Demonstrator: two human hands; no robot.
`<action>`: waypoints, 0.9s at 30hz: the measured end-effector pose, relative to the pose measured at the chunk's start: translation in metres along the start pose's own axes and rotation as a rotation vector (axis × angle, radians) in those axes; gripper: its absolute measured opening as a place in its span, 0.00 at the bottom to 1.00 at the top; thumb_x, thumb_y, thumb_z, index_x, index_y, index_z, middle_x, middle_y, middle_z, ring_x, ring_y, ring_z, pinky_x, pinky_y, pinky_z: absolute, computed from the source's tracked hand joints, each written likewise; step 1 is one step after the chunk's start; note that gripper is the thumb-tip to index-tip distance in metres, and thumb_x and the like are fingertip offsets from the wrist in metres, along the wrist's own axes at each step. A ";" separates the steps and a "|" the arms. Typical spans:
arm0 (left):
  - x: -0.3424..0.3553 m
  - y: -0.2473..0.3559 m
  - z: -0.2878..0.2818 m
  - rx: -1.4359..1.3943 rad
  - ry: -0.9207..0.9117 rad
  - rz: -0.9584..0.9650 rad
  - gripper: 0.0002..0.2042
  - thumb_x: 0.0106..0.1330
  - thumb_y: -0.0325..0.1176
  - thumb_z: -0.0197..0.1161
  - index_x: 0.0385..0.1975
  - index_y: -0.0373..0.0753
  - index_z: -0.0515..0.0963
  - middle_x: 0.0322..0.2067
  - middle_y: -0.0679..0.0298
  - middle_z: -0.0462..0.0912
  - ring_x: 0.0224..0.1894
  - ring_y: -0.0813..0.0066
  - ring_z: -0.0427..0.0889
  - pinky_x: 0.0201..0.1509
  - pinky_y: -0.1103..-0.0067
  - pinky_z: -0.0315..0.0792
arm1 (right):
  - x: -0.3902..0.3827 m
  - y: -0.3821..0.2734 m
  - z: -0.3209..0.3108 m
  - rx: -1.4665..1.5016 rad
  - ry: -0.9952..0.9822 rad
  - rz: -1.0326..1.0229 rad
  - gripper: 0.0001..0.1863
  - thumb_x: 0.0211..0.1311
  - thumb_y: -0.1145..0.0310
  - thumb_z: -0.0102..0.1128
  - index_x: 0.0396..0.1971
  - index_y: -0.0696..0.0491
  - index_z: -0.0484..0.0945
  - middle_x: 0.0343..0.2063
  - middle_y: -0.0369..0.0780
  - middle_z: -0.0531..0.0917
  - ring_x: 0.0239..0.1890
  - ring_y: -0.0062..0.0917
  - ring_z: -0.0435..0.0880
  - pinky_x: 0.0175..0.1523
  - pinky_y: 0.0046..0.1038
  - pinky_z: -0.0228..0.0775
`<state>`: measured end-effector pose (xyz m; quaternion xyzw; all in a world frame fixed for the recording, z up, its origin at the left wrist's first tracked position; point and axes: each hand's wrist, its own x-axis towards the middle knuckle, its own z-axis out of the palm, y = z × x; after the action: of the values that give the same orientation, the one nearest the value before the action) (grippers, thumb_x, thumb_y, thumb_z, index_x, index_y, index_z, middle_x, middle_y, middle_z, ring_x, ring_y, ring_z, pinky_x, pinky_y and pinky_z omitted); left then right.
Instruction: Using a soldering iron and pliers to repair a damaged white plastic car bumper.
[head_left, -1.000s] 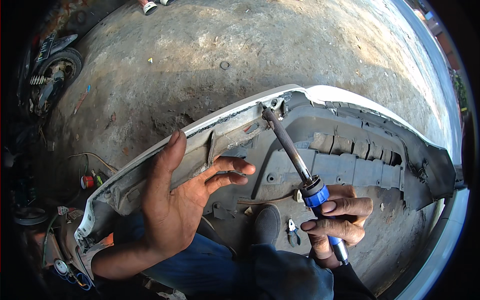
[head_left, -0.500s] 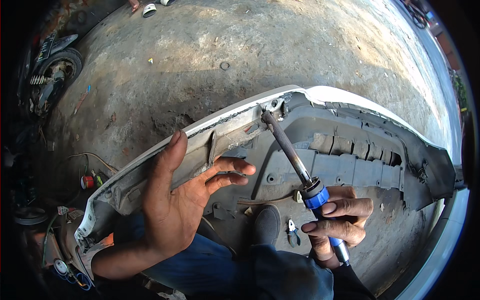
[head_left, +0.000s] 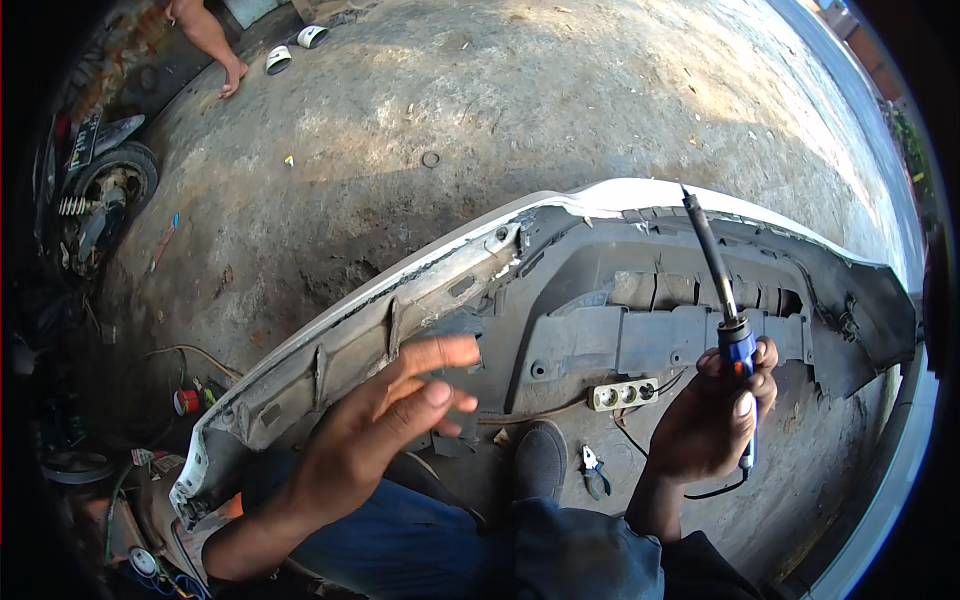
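A long car bumper (head_left: pixel 450 285), white outside and grey inside, lies across my front and legs with its inner side toward me. My right hand (head_left: pixel 715 425) is closed around the blue handle of a soldering iron (head_left: pixel 716 265). The iron stands nearly upright, its dark tip by the bumper's white far edge in the picture; whether they touch I cannot tell. My left hand (head_left: pixel 375 425) is in front of the bumper's left half, thumb and fingers apart, holding nothing. The soldering iron's black cord hangs below its handle.
On the floor between my legs and the bumper are a white power strip (head_left: pixel 610 396) and pliers (head_left: pixel 594 474), near my grey shoe (head_left: pixel 541 460). A motorcycle wheel (head_left: pixel 118 190) stands far left. Beyond are another person's bare leg (head_left: pixel 208 42) and two sandals (head_left: pixel 278 61).
My right hand has taken the iron off the bumper's inner flange and moved it right, more upright. The left hand has dropped from the bumper's edge and turned. The power strip now shows.
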<state>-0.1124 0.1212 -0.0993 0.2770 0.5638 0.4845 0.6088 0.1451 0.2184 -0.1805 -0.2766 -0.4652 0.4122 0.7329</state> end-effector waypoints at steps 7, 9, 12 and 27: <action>-0.070 0.109 0.023 0.895 0.086 0.029 0.16 0.69 0.41 0.61 0.41 0.32 0.82 0.31 0.59 0.85 0.26 0.76 0.82 0.34 0.80 0.76 | -0.002 0.007 -0.036 0.449 0.389 0.359 0.23 0.73 0.63 0.51 0.59 0.64 0.69 0.38 0.41 0.76 0.40 0.25 0.75 0.47 0.25 0.69; -0.075 0.117 0.027 0.931 0.256 0.198 0.15 0.70 0.40 0.60 0.37 0.32 0.83 0.25 0.61 0.84 0.21 0.78 0.79 0.29 0.82 0.75 | -0.013 0.016 -0.052 0.470 0.443 0.431 0.23 0.73 0.63 0.52 0.59 0.64 0.69 0.38 0.41 0.76 0.39 0.24 0.75 0.46 0.24 0.69; -0.036 0.119 0.021 1.175 0.318 0.511 0.08 0.65 0.33 0.64 0.37 0.35 0.83 0.25 0.62 0.82 0.22 0.81 0.78 0.27 0.81 0.71 | -0.024 0.010 -0.087 0.453 0.527 0.502 0.21 0.71 0.64 0.57 0.56 0.62 0.72 0.36 0.40 0.78 0.37 0.21 0.77 0.43 0.20 0.73; 0.075 0.099 0.030 1.708 -0.264 0.884 0.08 0.57 0.22 0.66 0.36 0.34 0.79 0.39 0.59 0.73 0.38 0.61 0.80 0.40 0.67 0.72 | -0.168 0.012 -0.378 0.128 1.210 0.622 0.22 0.58 0.46 0.69 0.38 0.50 0.80 0.31 0.33 0.86 0.27 0.16 0.82 0.31 0.16 0.74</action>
<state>-0.1195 0.2324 -0.0366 0.8648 0.4977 0.0618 0.0238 0.4469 0.0718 -0.4229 -0.5352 0.1530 0.4032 0.7264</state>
